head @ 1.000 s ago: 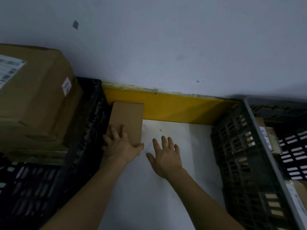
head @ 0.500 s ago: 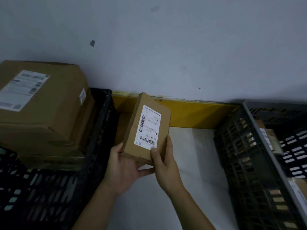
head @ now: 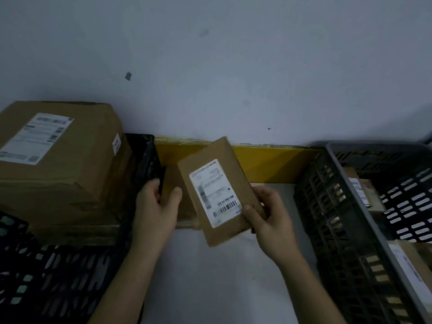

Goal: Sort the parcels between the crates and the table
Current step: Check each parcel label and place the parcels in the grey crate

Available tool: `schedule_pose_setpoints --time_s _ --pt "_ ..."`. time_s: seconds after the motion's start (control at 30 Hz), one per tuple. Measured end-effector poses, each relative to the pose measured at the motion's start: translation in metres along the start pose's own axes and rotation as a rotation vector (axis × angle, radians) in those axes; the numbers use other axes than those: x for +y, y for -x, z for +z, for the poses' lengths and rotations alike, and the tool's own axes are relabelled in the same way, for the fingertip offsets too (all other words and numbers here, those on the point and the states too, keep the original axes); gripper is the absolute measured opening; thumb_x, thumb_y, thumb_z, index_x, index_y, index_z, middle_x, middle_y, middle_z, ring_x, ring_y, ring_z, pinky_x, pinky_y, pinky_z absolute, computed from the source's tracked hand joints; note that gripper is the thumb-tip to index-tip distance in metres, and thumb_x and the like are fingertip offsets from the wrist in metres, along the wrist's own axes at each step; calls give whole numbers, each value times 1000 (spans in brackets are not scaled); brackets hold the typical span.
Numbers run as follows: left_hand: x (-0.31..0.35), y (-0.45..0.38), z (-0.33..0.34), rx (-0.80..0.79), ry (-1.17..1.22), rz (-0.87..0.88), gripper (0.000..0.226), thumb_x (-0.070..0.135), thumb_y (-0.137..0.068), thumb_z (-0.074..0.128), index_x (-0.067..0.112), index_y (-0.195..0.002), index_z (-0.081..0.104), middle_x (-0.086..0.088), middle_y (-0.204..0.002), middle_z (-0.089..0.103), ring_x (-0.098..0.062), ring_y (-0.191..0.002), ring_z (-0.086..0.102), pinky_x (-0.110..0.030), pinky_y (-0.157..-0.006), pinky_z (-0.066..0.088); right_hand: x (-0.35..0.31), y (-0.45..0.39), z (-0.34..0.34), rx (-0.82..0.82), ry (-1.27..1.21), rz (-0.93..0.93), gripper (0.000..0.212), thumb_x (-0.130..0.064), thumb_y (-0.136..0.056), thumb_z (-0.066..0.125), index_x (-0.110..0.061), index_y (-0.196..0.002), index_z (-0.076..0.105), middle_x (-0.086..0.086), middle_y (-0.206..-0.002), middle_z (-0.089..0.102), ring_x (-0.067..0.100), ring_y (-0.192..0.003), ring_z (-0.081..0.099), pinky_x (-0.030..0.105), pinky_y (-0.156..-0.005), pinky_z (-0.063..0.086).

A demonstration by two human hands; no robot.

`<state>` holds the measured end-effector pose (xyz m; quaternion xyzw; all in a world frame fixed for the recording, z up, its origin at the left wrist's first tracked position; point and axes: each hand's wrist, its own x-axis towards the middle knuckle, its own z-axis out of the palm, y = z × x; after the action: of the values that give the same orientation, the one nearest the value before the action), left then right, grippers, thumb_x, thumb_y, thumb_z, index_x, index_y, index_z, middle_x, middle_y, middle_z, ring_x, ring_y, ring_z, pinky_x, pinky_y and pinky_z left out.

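Small brown cardboard parcel [head: 219, 190], white barcode label facing up, was tilted above the bench [head: 210, 277], left of the grey crate [head: 350, 206]. Right hand [head: 271, 216] gripped its corner w/ thumb on top; left hand [head: 156, 206] loosely curled, grip empty.

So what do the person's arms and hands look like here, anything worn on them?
Both forearms are bare right down to the bottom edge of the frame, with no sleeves in view. The left hand and right hand are gloveless. I can make out no watch, ring or wristband, though the picture is dim and slightly blurred.
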<state>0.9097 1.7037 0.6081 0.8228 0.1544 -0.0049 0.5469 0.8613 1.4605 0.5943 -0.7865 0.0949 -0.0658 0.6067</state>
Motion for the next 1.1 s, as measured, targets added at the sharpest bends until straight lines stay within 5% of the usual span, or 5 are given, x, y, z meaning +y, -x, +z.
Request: schedule_pose_setpoints --time_s 0.17,0.3,0.5,0.63,1.1 --pt "75 1 -4 -309 -710 781 93 71 -94 57 37 -168 13 8 -174 20 -18 -162 11 -53 -132 13 -36 -7 -53 -233 213 -73 26 -21 -100 78 -37 -120 78 -12 -114 76 13 -105 75 48 -89 64" --pt "79 0 12 -797 -657 616 44 65 -98 62 42 -136 56 12 -126 68 -10 -115 66 -47 -98 56 -67 -3 -69 -253 347 -260 35 -22 -97 79 -38 -128 73 -18 -118 70 10 -110 69 26 -87 57" --pt "43 24 26 -497 144 179 44 68 -90 60 36 -120 67 10 -107 79 -9 -96 77 -54 -92 62 -53 24 -76 128 301 -194 87 -67 -92 72 -42 -165 32 -18 -158 48 3 -136 56 34 -106 54" --pt "36 51 42 -336 417 -43 39 64 -94 60 38 -122 66 11 -108 81 -16 -100 78 -57 -93 62 -34 61 -43 86 133 -112 63 -50 -98 72 -50 -154 43 -27 -139 61 2 -121 67 38 -95 64" --pt "63 83 85 -402 380 258 45 46 -111 45 52 -155 38 23 -132 69 -2 -114 69 -35 -90 59 -49 91 -72 225 367 -64 59 -38 -110 57 -51 -160 29 -51 -133 50 -25 -119 51 2 -90 45"
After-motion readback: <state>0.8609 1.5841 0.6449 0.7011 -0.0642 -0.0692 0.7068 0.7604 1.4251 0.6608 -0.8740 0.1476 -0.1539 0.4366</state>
